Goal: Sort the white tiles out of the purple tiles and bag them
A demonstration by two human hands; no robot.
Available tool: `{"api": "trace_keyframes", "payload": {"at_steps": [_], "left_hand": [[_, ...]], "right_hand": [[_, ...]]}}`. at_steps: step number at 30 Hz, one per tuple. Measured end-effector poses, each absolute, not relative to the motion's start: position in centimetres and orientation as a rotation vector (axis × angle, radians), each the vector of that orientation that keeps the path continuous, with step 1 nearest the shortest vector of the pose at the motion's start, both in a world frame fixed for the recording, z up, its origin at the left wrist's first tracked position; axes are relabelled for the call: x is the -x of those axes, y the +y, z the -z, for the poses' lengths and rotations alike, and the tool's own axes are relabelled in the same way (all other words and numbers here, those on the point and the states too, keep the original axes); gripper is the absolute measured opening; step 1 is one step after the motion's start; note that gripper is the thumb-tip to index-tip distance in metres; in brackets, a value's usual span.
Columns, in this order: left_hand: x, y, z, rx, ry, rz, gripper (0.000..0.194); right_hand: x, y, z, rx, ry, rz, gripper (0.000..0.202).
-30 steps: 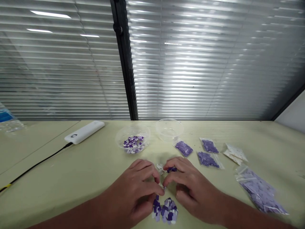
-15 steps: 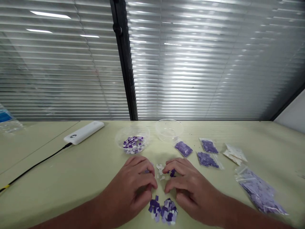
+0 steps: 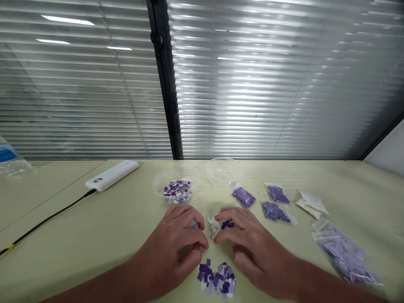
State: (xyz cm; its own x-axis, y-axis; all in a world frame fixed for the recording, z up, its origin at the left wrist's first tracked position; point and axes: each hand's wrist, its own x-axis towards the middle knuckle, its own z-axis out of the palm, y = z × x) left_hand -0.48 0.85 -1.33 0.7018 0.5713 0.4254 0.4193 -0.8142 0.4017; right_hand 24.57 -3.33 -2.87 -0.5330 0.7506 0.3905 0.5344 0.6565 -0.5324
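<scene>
loosely curled left hand (image 3: 176,248), right hand (image 3: 255,250) near white pieces (image 3: 213,224)

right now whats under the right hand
Dark purple pieces show partly beneath the right hand, beside white pieces; anything farther under it is covered.

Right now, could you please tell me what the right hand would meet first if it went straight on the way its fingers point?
Most likely the white pieces, just ahead of the right hand; whether they already touch is hard to tell.
</scene>
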Motion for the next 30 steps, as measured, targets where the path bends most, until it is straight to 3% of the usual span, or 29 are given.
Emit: {"api": "trace_keyframes", "payload": {"at_steps": [3, 8, 16, 23, 30], "left_hand": [[0.5, 1.2, 1.5, -2.629, 0.861, -0.802, 0.028], [0.6, 1.4, 1.7, -2.639, 0.994, -0.827, 0.023], [0.6, 0.6, 0.7, -2.594, 0.706, -0.779, 0.027], [0.4, 0.3, 0.5, -2.626, 0.599, -0.707, 0.034], [0.4, 0.6, 0.6, -2.568, 0.678, -0.705, 0.038]], "right_hand": [[-24.4, -3.3, 2.8, 1.0, -2.286, -0.452, 0.047], [-24.2, -3.1, 2.8, 1.032, -2.293, -0.468, 0.058], [-24.4, -3.1, 2.7, 1.042, -2.359, -0.453, 0.068], [-24.6, -3.3, 2.4, 0.936, -2.242, -0.499, 0.049], [-24.5, -3.2, 2.8, 0.924, -2.233, -0.487, 0.045]]}}
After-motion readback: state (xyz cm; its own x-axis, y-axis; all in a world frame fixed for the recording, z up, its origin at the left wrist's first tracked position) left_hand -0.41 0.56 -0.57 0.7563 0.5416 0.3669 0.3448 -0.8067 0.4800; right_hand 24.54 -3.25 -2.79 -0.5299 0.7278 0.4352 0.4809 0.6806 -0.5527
